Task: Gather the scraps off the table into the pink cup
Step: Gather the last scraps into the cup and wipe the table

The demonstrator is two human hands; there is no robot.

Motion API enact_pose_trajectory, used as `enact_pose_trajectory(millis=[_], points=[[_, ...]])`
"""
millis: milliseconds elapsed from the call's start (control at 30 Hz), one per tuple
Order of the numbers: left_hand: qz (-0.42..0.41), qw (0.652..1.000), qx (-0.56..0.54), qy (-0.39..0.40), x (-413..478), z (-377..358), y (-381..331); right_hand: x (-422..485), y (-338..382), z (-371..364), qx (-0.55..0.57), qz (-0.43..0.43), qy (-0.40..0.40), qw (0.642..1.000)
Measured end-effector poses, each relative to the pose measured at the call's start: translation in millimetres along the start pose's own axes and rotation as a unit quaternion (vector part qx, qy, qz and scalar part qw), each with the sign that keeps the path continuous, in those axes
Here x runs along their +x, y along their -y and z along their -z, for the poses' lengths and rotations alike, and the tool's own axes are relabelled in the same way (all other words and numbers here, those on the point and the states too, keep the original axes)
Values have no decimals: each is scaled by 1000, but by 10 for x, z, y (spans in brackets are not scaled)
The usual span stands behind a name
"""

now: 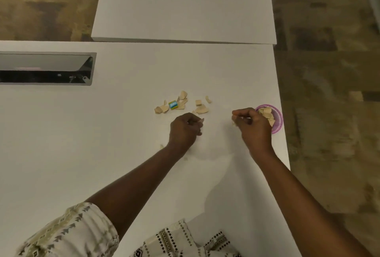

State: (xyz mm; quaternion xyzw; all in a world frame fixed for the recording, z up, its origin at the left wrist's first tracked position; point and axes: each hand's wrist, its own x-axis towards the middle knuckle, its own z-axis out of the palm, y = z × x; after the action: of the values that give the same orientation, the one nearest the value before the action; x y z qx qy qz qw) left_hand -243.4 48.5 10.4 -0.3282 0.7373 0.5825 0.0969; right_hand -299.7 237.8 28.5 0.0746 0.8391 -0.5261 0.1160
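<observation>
Several tan paper scraps (182, 103) lie scattered on the white table (102, 133), with a small blue-green-yellow block (173, 105) among them. A pink mesh cup (276, 122) stands near the table's right edge and holds several tan scraps. My left hand (185, 129) is just below the pile, its fingers pinched on a small scrap. My right hand (251, 125) hovers beside the cup's left rim, fingers closed on a scrap that peeks out by the thumb. Two tiny scraps (162, 146) lie by my left wrist.
A dark rectangular cable slot (47, 68) is set into the table at the left. A second white table (185, 6) butts against the far edge. The table's right edge runs close past the cup, with brown patterned floor (329, 92) beyond.
</observation>
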Motion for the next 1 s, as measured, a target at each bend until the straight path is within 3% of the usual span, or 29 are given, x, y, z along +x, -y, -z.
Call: enact_pose_trajectory(millis=[133, 233, 400, 533, 700, 867, 1000], points=[[-99, 993, 16, 62, -57, -577, -517, 120, -88, 462, -56, -2, -92, 994], [-182, 978, 74, 76, -80, -959, -763, 212, -167, 648, -90, -18, -113, 989], [-177, 972, 121, 100, -120, -1263, -872, 248, -179, 756, -160, 4, -89, 983], [-223, 960, 148, 83, -131, -1200, -765, 185, -135, 745, -212, 28, -98, 972], [-254, 951, 171, 44, -47, -809, -415, 42, 54, 602, -272, 176, -146, 935], [-208, 952, 221, -32, 162, -179, 62, 44, 135, 37, -217, 238, -55, 945], [-140, 931, 316, -117, 383, 357, 350, 229, -4, -549, -248, 153, 97, 952]])
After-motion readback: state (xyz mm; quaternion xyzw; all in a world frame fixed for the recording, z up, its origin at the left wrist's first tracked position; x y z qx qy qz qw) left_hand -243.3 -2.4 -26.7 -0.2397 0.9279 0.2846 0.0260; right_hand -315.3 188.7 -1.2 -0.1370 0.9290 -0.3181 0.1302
